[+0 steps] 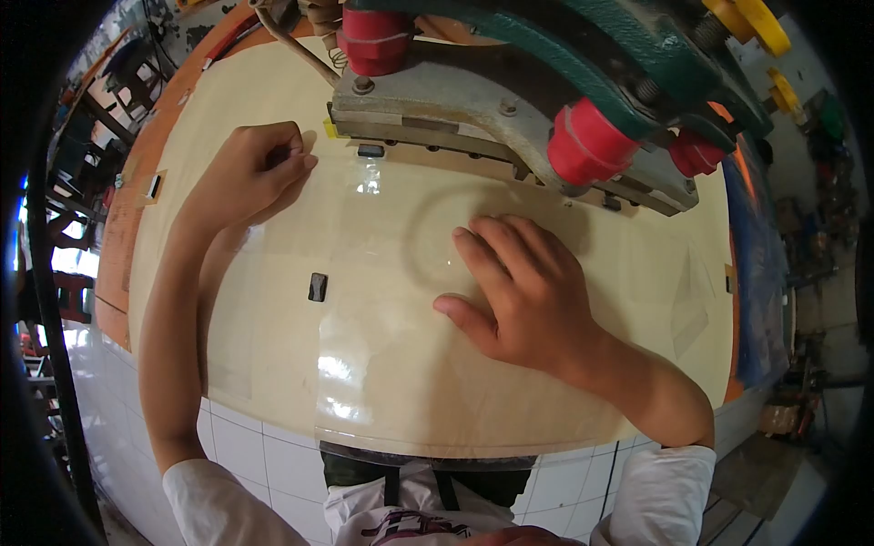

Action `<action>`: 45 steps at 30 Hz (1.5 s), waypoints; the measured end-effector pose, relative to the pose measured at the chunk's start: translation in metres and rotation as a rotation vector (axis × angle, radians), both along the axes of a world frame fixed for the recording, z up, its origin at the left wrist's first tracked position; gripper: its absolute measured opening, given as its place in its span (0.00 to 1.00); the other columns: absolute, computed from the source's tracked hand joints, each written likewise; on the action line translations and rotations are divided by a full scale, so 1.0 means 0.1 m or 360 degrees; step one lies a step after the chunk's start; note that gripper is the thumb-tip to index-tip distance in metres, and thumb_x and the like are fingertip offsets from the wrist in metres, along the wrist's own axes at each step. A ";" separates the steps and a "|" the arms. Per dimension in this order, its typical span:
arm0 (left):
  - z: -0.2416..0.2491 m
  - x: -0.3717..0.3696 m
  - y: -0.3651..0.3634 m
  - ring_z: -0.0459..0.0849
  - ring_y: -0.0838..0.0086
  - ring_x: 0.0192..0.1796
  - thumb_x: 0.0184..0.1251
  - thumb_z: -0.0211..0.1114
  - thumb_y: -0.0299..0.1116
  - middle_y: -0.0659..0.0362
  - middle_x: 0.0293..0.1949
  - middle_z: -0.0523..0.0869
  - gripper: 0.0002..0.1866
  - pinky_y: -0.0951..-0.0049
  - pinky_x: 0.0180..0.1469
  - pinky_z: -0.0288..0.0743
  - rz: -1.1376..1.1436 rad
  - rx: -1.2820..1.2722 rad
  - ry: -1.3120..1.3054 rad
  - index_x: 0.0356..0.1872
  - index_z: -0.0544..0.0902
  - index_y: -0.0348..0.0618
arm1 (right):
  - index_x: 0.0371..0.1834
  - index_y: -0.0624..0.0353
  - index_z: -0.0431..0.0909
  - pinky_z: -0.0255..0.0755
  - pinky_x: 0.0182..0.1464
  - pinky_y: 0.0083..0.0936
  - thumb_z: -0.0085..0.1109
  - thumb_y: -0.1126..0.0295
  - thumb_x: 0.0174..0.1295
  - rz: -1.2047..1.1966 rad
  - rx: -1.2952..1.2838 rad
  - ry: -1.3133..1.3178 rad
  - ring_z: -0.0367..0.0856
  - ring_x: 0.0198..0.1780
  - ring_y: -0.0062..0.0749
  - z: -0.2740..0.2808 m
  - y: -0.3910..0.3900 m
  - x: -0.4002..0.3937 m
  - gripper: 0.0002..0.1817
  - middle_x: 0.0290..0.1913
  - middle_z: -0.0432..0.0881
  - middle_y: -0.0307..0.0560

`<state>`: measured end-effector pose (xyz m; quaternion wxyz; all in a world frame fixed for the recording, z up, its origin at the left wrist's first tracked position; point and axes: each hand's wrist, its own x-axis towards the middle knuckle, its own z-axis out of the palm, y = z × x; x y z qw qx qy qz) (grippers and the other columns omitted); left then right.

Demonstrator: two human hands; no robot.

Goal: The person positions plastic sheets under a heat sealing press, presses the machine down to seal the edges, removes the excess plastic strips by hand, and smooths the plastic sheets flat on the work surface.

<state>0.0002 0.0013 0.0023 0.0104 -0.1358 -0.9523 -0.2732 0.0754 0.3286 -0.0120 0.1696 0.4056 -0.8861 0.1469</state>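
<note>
A clear plastic sheet [382, 400] lies over the cream work surface [246, 337], its left edge and glare showing near the middle. My right hand [533, 296] rests palm down on this sheet, fingers spread and thumb apart, with nothing held. My left hand [250, 173] is curled in a loose fist above the cream surface at the left, beside the near left end of the press's metal bar [437, 141]. Nothing shows between its fingers, though the palm side is partly hidden. A small black block [317, 288] sits between my hands, near the sheet's left edge.
A green press frame [564, 55] with red knob-like blocks [592, 141] overhangs the back of the table. Another small black block [370, 150] lies by the bar. An orange board edge [118, 246] borders the left. Blue sheeting [760, 300] hangs at the right.
</note>
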 end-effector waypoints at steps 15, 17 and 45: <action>-0.01 0.01 0.00 0.64 0.77 0.25 0.68 0.60 0.30 0.60 0.19 0.68 0.12 0.70 0.29 0.61 -0.0049 -0.0039 0.0026 0.27 0.71 0.37 | 0.48 0.67 0.79 0.78 0.48 0.39 0.63 0.53 0.59 0.0051 -0.0048 0.0135 0.79 0.50 0.45 -0.05 0.01 -0.01 0.26 0.49 0.79 0.52; -0.02 0.02 0.01 0.64 0.77 0.25 0.68 0.61 0.31 0.60 0.19 0.68 0.12 0.70 0.29 0.61 -0.0082 -0.0026 0.0086 0.26 0.71 0.37 | 0.48 0.66 0.79 0.79 0.48 0.38 0.64 0.54 0.59 0.0032 -0.0030 0.0136 0.79 0.49 0.44 -0.05 0.00 -0.01 0.25 0.49 0.79 0.51; -0.02 0.03 0.03 0.66 0.78 0.26 0.68 0.62 0.32 0.61 0.19 0.70 0.13 0.70 0.30 0.64 -0.0013 0.0041 0.0048 0.25 0.71 0.38 | 0.64 0.69 0.73 0.71 0.64 0.49 0.60 0.51 0.64 -0.0089 0.0144 -0.0012 0.75 0.61 0.66 -0.01 0.01 -0.02 0.34 0.63 0.74 0.73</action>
